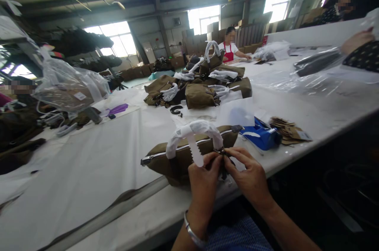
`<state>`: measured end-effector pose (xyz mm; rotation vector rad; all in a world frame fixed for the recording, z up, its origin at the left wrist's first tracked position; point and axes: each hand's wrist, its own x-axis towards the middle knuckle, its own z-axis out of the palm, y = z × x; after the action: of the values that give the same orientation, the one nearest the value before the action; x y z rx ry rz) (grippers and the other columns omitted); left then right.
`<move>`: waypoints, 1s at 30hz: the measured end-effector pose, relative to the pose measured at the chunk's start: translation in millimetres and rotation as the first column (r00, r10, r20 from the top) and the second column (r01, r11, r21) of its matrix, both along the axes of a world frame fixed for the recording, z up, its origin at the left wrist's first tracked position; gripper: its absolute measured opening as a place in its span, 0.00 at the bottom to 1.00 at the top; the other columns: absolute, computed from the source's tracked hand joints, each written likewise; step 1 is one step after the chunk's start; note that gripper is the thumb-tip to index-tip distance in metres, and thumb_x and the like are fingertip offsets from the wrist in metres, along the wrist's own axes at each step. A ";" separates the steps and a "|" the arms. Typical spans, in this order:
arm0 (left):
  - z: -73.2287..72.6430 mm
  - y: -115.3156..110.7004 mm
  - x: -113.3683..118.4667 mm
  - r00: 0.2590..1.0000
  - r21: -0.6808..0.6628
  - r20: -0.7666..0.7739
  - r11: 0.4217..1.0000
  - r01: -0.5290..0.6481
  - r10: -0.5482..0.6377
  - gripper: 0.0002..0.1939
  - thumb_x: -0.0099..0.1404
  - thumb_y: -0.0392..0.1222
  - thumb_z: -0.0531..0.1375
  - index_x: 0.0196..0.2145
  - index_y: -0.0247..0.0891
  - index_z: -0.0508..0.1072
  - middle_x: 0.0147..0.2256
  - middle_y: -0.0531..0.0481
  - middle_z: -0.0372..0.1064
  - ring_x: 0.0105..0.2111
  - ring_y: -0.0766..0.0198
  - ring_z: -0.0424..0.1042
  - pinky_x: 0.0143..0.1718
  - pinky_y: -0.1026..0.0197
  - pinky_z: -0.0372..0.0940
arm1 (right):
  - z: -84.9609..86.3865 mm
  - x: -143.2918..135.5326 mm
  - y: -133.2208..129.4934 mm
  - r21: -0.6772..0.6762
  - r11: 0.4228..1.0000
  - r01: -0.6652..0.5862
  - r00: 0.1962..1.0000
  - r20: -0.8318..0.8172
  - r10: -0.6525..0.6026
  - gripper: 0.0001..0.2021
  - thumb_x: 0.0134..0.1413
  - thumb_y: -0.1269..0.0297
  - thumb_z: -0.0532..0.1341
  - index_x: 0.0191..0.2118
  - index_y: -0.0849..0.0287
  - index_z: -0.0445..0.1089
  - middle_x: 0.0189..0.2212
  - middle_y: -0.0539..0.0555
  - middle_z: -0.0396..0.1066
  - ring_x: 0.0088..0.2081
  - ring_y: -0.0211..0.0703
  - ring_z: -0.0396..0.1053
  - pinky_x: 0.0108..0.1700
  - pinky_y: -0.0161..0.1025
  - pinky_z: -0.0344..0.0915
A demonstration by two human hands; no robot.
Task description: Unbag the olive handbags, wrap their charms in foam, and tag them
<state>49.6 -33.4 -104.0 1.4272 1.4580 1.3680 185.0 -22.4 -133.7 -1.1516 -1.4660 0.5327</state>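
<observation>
An olive bag (160,150) with a silver zipper stands at the table's front edge, its handles (204,126) wrapped in white material. A white serrated strip (195,150) hangs from the wrapping. Both hands meet at the bag's right front, below the handle's end. My left hand (205,176), with a bracelet at the wrist, pinches a small dark metal fitting (220,151). From the right, my right hand (248,172) closes its thumb and forefinger on the same fitting. The fingertips hide most of it.
Several olive bags (199,96) are piled behind. A blue tape dispenser (260,134) and brown tags (288,130) lie to the right. Plastic-wrapped goods (71,89) stand at left. A co-worker's hand (358,41) reaches in at right; a person in a red apron (228,53) is at the back.
</observation>
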 end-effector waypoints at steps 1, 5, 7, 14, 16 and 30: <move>1.6 0.5 0.1 1.000 -0.011 0.024 1.000 0.007 -0.007 0.05 0.64 0.39 0.66 0.36 0.40 0.84 0.34 0.51 0.83 0.36 0.59 0.81 0.41 0.61 0.72 | 0.1 -0.2 0.0 0.012 1.000 -0.001 1.000 -0.004 0.001 0.11 0.61 0.58 0.65 0.45 0.55 0.80 0.43 0.55 0.77 0.46 0.48 0.75 0.53 0.44 0.72; 4.7 1.3 0.9 0.996 -0.056 0.086 0.998 0.020 -0.016 0.07 0.63 0.42 0.66 0.35 0.37 0.84 0.33 0.49 0.82 0.35 0.58 0.80 0.39 0.62 0.73 | 1.4 -2.2 -0.7 0.047 0.999 0.017 1.000 -0.003 -0.016 0.10 0.61 0.59 0.65 0.44 0.54 0.80 0.42 0.55 0.77 0.45 0.48 0.75 0.51 0.44 0.73; 3.7 0.6 2.0 0.994 -0.075 0.107 0.997 0.025 -0.017 0.08 0.63 0.43 0.66 0.34 0.37 0.84 0.32 0.48 0.81 0.33 0.58 0.80 0.36 0.62 0.73 | 1.7 -3.4 -1.9 0.047 0.999 0.020 1.000 -0.007 -0.019 0.10 0.62 0.59 0.65 0.45 0.54 0.80 0.42 0.55 0.77 0.45 0.49 0.75 0.51 0.45 0.73; 7.2 -3.3 2.9 0.995 -0.080 0.092 0.997 -0.019 0.026 0.09 0.63 0.43 0.66 0.36 0.36 0.84 0.28 0.48 0.80 0.26 0.62 0.76 0.30 0.64 0.70 | 5.7 -5.7 -8.3 0.035 0.999 0.029 1.000 -0.011 -0.029 0.10 0.63 0.58 0.64 0.45 0.55 0.80 0.42 0.55 0.77 0.45 0.49 0.75 0.49 0.44 0.74; 11.4 -2.8 1.0 0.995 -0.113 0.095 0.993 -0.027 0.038 0.10 0.62 0.44 0.67 0.34 0.35 0.84 0.25 0.49 0.78 0.23 0.64 0.73 0.26 0.65 0.67 | 8.2 -5.2 -9.1 0.044 0.999 0.025 0.999 0.019 -0.026 0.10 0.63 0.58 0.64 0.46 0.54 0.80 0.42 0.55 0.77 0.44 0.49 0.75 0.49 0.43 0.74; 2.9 9.5 -13.2 0.969 0.040 -0.231 0.994 0.102 -0.091 0.08 0.66 0.43 0.63 0.37 0.37 0.80 0.33 0.49 0.79 0.33 0.61 0.76 0.37 0.62 0.70 | 16.1 6.8 0.9 -0.027 0.995 -0.093 0.991 0.093 0.095 0.12 0.63 0.59 0.63 0.48 0.55 0.80 0.44 0.57 0.78 0.46 0.51 0.76 0.50 0.45 0.74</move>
<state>36.3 -23.9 -101.1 1.7131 1.4828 1.2203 191.8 -21.5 -117.6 -1.1419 -1.6051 0.5679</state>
